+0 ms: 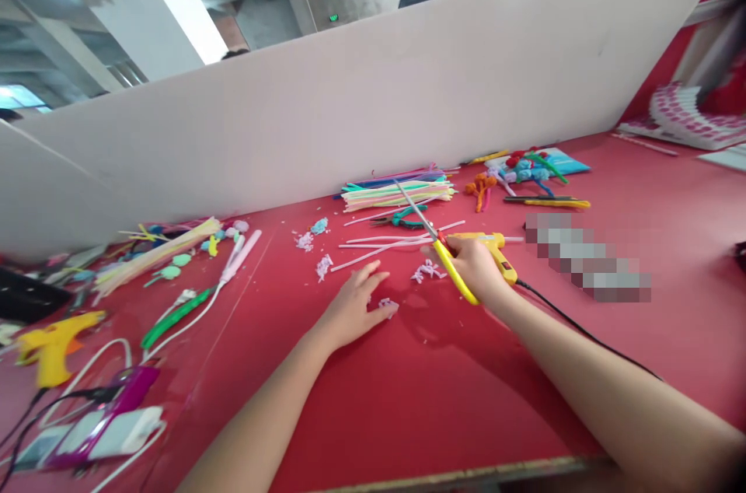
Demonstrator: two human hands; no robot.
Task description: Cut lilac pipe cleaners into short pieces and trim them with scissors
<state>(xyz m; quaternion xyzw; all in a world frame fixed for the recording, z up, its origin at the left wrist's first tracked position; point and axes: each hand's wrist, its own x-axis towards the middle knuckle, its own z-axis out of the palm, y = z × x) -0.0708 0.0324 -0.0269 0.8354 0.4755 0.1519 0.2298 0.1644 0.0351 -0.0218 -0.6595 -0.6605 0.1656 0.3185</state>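
My right hand [475, 263] grips a pair of scissors [453, 273] with yellow handles. Their blades point up and away to the left, over pale pink pipe cleaners [381, 250] lying on the red table [408, 400]. My left hand [350, 314] reaches over the table with thumb and fingers apart. By its thumb tip lies a small clump of lilac snippets [389, 306]. Another lilac pile [427, 270] lies left of the scissor handles. Partly behind my right hand is a yellow glue gun [500, 253]. Green-handled pliers [408, 217] rest beyond the scissors.
Bundled coloured pipe cleaners [396, 194] lie against the white partition [373, 104]. Fuzzy craft pieces [524, 166] stand right of them. At left are a second glue gun [55, 345], a green-handled tool [178, 318] and a purple power strip [131, 392] with cables. A black cord [583, 333] crosses the right side.
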